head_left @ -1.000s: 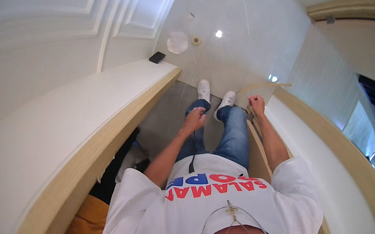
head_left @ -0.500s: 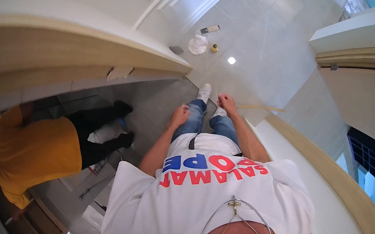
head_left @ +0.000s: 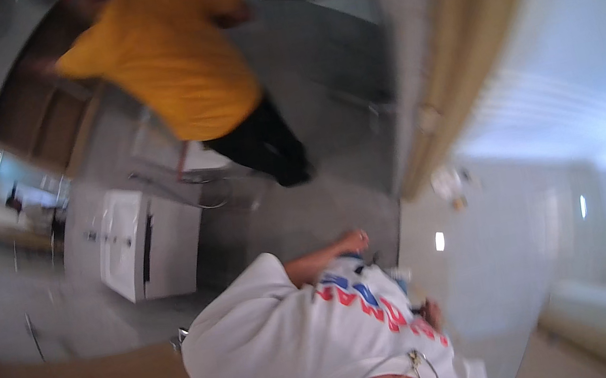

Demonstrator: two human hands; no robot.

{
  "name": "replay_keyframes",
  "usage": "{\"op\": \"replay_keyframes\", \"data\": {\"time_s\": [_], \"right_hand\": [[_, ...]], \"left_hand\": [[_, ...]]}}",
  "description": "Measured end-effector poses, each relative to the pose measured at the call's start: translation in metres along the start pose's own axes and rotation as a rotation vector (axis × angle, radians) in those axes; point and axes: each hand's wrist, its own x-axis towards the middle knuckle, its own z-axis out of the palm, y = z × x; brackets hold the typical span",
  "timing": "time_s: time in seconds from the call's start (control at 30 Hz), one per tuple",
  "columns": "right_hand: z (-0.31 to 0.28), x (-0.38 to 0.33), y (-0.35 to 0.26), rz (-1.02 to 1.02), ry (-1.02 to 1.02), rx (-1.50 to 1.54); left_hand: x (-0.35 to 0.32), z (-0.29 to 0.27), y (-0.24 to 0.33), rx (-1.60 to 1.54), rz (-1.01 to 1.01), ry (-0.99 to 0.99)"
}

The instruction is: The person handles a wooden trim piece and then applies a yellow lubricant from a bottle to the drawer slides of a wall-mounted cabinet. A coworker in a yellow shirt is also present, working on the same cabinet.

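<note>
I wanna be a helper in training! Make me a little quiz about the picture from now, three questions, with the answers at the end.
1. Pick one. What colour is the top of the other person?
A) green
B) yellow
C) pink

2. Which hand of the wearer shows nearer the sink in the picture: the left hand or the right hand?

3. True or false? The other person's trousers are white.

Key
1. B, yellow.
2. The left hand.
3. False: the trousers are black.
</note>
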Motion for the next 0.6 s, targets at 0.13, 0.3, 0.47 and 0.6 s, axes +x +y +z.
{"op": "replay_keyframes", "data": {"time_s": [0.13,0.3,0.47,0.6], "right_hand": [[0.022,0.078,-0.082,0.509,0.047,0.537],[0.118,0.147,-0.124,0.688,-0.207,0.783],[0.208,0.217,-0.173,0.486,-0.443,0.623],[0.261,0.227,-0.225,0.354,-0.558,0.609]], "left_hand": [[-0.001,-0.026,0.015,0.058,0.099,-0.052],[-0.033,-0.057,-0.064,-0.075,0.174,-0.003],[-0.038,-0.108,-0.131,-0.068,0.111,0.141],[-0.051,-0.141,-0.178,0.050,0.034,0.259]]}}
